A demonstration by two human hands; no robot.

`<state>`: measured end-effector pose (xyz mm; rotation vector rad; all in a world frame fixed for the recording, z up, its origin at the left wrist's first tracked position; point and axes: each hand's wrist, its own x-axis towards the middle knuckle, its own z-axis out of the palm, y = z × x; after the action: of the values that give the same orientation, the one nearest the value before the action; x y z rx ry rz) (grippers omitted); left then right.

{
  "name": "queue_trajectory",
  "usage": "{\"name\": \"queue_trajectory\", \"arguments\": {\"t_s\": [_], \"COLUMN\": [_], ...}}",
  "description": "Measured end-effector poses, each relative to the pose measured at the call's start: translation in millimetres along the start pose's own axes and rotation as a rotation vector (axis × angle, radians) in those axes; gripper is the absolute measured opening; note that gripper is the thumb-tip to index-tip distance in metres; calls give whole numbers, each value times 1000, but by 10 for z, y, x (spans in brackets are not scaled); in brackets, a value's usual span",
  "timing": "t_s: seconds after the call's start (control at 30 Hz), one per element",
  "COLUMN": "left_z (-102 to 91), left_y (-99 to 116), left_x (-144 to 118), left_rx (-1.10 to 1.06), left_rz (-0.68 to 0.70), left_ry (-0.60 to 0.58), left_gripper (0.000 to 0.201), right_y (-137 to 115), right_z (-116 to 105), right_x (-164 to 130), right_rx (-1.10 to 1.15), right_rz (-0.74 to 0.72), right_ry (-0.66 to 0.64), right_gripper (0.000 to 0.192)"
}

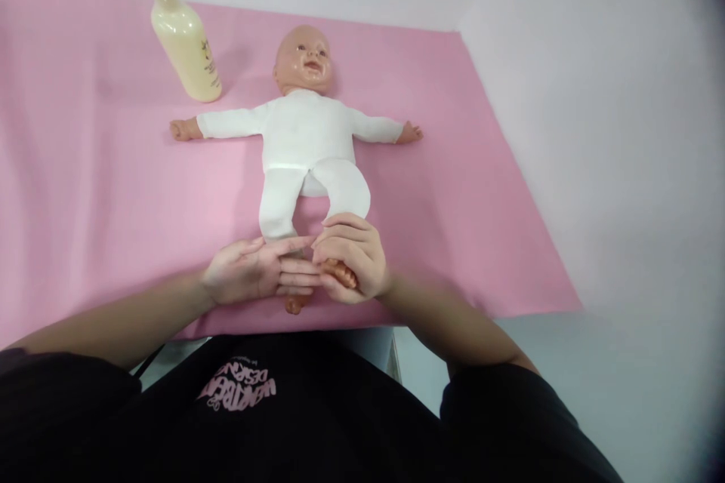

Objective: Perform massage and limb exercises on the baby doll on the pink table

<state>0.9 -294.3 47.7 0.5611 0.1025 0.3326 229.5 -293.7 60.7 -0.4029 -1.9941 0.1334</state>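
A baby doll (pixel 306 137) in a white suit lies on its back on a pink mat (pixel 91 189), arms spread, head away from me. My right hand (pixel 354 256) is closed around the doll's foot on the right side. My left hand (pixel 254 270) lies flat with fingers stretched, touching that same foot from the left and resting over the doll's other foot, whose toes (pixel 294 305) show below the hands.
A cream lotion bottle (pixel 184 34) with a pump top stands on the mat at the far left of the doll's head. The mat's right edge (pixel 510 158) runs diagonally onto a white surface. My black shirt fills the bottom of the view.
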Motion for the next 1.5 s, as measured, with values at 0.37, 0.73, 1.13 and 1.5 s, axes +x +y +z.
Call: {"name": "queue_trajectory", "arguments": {"t_s": [0.37,0.73,1.13,1.5], "left_z": [-19,-16,-6,36], "left_y": [18,25,22,55], "left_x": [-9,2,-9,-44], "left_rx": [-66,-109,-129,-102], "left_rz": [52,51,15,-66], "left_ry": [76,90,54,9], "left_gripper": [71,73,77,94], "right_y": [134,152,146,108], "right_z": [13,7,-59,-49], "right_x": [-9,-29,12,-4], "right_rx": [-246,-250,-84,41], "right_rz": [-178,-137,-141,20], "right_ry": [-11,-13,-47,-53], "right_gripper": [41,5,59,69]}}
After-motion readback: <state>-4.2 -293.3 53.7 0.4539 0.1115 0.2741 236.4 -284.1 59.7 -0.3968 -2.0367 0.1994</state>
